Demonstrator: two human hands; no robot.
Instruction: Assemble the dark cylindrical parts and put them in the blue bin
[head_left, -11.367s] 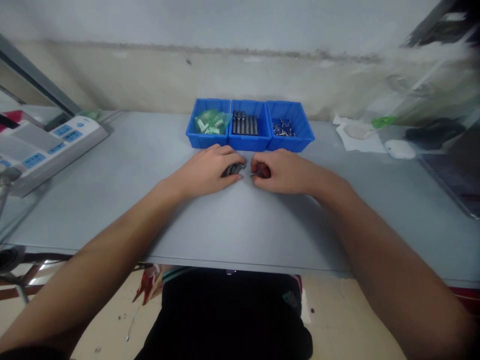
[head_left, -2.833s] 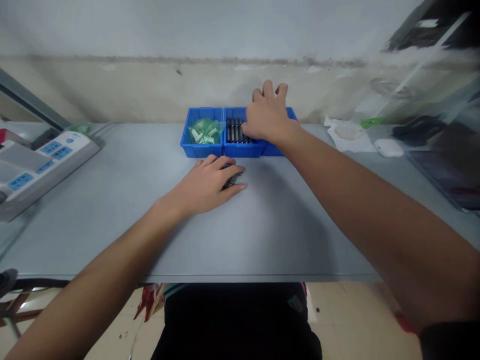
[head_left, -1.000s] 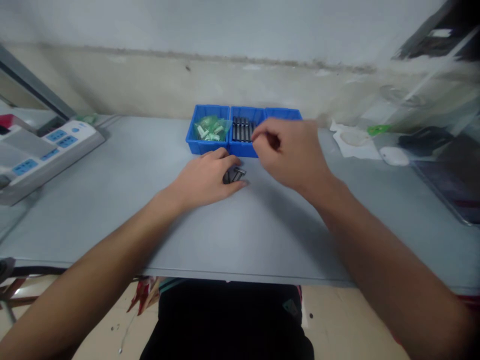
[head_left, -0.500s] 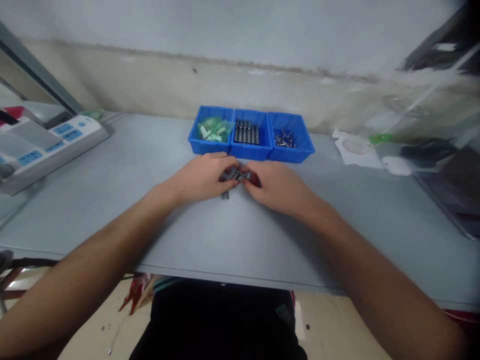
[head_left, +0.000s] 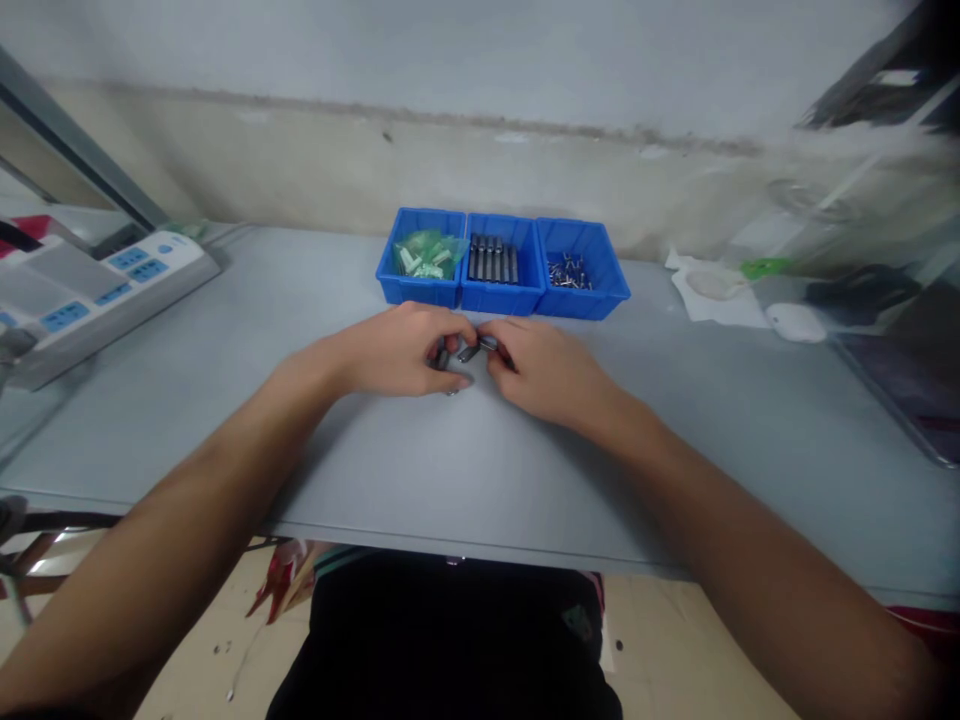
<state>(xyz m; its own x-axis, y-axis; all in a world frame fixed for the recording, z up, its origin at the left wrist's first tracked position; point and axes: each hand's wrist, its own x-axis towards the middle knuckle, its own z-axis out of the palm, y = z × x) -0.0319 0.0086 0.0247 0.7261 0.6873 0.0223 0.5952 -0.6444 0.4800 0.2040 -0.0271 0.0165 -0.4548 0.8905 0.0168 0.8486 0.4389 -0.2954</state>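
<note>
Near the middle of the grey table (head_left: 450, 480), my right hand (head_left: 544, 370) pinches a small dark metal piece (head_left: 487, 343) between thumb and fingers. My left hand (head_left: 409, 350) is just to its left, thumb and forefinger apart, with nothing visible gripped between them. Another dark metal piece (head_left: 469, 353) shows between the two hands, close to the left fingertips. A further dark part (head_left: 442, 358) lies partly hidden under my left hand. Behind the hands stands the middle blue bin (head_left: 502, 300) with a row of dark metal bars (head_left: 493, 264).
The left blue bin (head_left: 418, 290) holds a green bag (head_left: 430, 254); the right one (head_left: 585, 303) holds small metal screws (head_left: 568, 272). A white power strip (head_left: 112, 290) lies at the left. At the right are white paper (head_left: 712, 295), a white mouse-like object (head_left: 796, 322) and a dark tray (head_left: 900, 400).
My left thumb and forefinger have spread apart and come off the metal piece. The piece at my right fingertips has turned.
</note>
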